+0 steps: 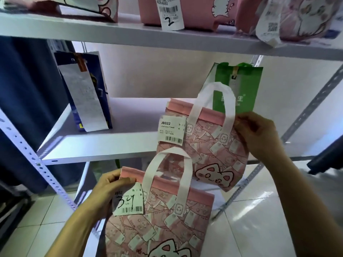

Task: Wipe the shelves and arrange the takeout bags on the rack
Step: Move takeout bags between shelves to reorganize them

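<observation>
I hold two pink cat-print takeout bags in front of the white rack. My left hand pinches the top left corner of the nearer bag, whose label reads 34. My right hand grips the right top edge of the farther bag, labelled J8022, which hangs at the front edge of the middle shelf. On that shelf stand a dark blue paper bag with a long receipt at the left and a green bag at the back right, partly hidden by the farther pink bag.
The upper shelf carries several pink bags, one with a receipt marked 2. Perforated grey uprights frame the rack. White floor tiles lie below. A dark blue curtain hangs at the left.
</observation>
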A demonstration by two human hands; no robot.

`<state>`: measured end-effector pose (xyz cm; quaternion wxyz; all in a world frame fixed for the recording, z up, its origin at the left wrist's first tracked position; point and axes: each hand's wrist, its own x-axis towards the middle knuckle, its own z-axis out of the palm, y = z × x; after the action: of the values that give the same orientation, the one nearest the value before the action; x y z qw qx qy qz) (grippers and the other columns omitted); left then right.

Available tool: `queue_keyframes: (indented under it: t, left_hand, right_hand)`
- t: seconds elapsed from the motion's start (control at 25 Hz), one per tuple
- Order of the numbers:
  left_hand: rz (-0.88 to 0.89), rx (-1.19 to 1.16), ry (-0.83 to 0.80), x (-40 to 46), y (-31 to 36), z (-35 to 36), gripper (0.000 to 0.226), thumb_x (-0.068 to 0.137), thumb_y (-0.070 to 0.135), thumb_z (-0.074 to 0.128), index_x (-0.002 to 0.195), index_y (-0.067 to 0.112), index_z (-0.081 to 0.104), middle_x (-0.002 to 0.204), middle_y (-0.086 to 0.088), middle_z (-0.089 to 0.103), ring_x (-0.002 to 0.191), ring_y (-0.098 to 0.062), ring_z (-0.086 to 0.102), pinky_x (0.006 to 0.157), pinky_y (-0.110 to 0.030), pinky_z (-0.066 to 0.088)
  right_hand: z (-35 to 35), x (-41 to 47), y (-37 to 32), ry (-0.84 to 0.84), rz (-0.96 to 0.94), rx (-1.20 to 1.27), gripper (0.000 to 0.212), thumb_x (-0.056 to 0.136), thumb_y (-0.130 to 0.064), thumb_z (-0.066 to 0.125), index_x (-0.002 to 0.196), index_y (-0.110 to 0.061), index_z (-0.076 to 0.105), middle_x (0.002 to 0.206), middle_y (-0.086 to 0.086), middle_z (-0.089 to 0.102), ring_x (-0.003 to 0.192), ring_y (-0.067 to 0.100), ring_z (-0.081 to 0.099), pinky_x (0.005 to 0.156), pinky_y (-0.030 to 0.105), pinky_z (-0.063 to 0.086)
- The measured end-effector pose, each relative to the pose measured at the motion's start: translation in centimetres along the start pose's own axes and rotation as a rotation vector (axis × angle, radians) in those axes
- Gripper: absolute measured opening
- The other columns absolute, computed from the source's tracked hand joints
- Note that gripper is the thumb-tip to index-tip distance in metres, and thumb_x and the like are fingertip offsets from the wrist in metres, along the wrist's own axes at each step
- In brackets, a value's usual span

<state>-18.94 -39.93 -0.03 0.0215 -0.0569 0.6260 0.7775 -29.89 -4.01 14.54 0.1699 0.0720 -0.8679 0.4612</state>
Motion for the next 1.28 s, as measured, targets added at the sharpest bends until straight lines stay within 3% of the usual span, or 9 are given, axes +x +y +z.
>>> queue_keyframes:
  t: [0.16,0.4,0.56,0.72,0.84,0.96,1.04,1.12,1.28]
  left_hand:
    - [-0.025,0.043,0.063,-1.7,-1.0,1.0,0.025,0.069,0.017,0.074,0.092,0.009,0.079,0.094,-0.023,0.076,0.085,-0.031,0.075,0.067,-0.026,0.059]
    - [-0.006,0.04,0.319,-4.4,-4.0,4.1,0.025,0.064,0.021,0.077,0.087,0.012,0.078,0.085,-0.017,0.076,0.075,-0.028,0.074,0.062,-0.031,0.059]
    - [-0.024,0.004,0.461,-6.6,-7.8,7.1,0.01,0.082,0.003,0.067,0.085,0.01,0.074,0.085,-0.014,0.075,0.078,-0.029,0.073,0.072,-0.04,0.054]
    - [-0.014,-0.01,0.561,-9.0,-10.7,11.3,0.012,0.08,0.007,0.071,0.087,0.016,0.076,0.09,-0.007,0.077,0.083,-0.021,0.074,0.08,-0.041,0.052]
    - [-0.018,0.064,0.621,-10.4,-13.6,13.6,0.008,0.084,0.009,0.071,0.088,0.015,0.072,0.085,-0.005,0.075,0.084,-0.022,0.069,0.074,-0.039,0.05]
    - [-0.047,0.172,0.707,-11.2,-17.4,14.8,0.021,0.088,-0.001,0.067,0.086,0.019,0.071,0.081,0.0,0.075,0.079,-0.019,0.068,0.064,-0.029,0.051]
    - [-0.078,0.204,0.726,-11.5,-19.9,15.5,0.03,0.086,-0.005,0.067,0.089,0.025,0.074,0.084,0.004,0.076,0.076,-0.008,0.07,0.058,-0.017,0.053]
    - [-0.122,0.246,0.722,-11.7,-22.8,15.8,0.038,0.087,-0.003,0.068,0.092,0.034,0.076,0.088,0.01,0.078,0.076,-0.001,0.072,0.056,-0.011,0.053]
    - [-0.197,0.242,0.757,-11.8,-29.3,15.7,0.041,0.09,0.003,0.067,0.089,0.043,0.077,0.083,0.008,0.078,0.07,-0.008,0.074,0.045,-0.017,0.053]
  right_hand:
    - [-3.0,-2.0,1.2,0.003,-0.004,-0.029,0.019,0.098,-0.018,0.061,0.094,-0.035,0.068,0.085,-0.016,0.071,0.067,-0.008,0.066,0.051,0.01,0.05]
    - [-8.0,-4.6,5.3,-0.004,-0.002,-0.054,0.018,0.098,-0.016,0.06,0.098,-0.033,0.066,0.088,-0.023,0.067,0.072,-0.012,0.064,0.061,0.017,0.044]
    - [-11.4,-6.7,10.7,-0.011,0.096,-0.06,0.019,0.097,-0.018,0.061,0.1,-0.035,0.069,0.092,-0.021,0.068,0.078,-0.003,0.065,0.063,0.021,0.045]
    - [-12.4,-9.6,16.1,-0.069,0.186,-0.088,0.021,0.093,-0.012,0.062,0.097,-0.031,0.069,0.088,-0.019,0.068,0.078,-0.002,0.064,0.062,0.022,0.044]
    - [-11.8,-12.1,20.1,-0.12,0.255,-0.112,0.022,0.093,-0.012,0.064,0.092,-0.034,0.069,0.085,-0.019,0.069,0.077,-0.001,0.064,0.059,0.021,0.044]
    - [-9.8,-14.6,24.3,-0.178,0.355,-0.144,0.023,0.094,-0.015,0.065,0.087,-0.036,0.07,0.082,-0.019,0.071,0.077,0.008,0.067,0.059,0.024,0.047]
    - [-7.7,-16.4,27.2,-0.199,0.405,-0.164,0.024,0.094,-0.015,0.066,0.086,-0.037,0.072,0.08,-0.02,0.071,0.075,0.005,0.067,0.059,0.025,0.048]
    - [-5.1,-18.2,30.2,-0.226,0.465,-0.175,0.02,0.094,-0.018,0.067,0.089,-0.035,0.075,0.079,-0.021,0.072,0.072,-0.001,0.066,0.055,0.017,0.047]
    - [0.9,-21.1,36.7,-0.201,0.589,-0.144,0.016,0.095,-0.019,0.067,0.102,-0.026,0.079,0.081,-0.019,0.071,0.074,0.0,0.065,0.058,0.016,0.047]
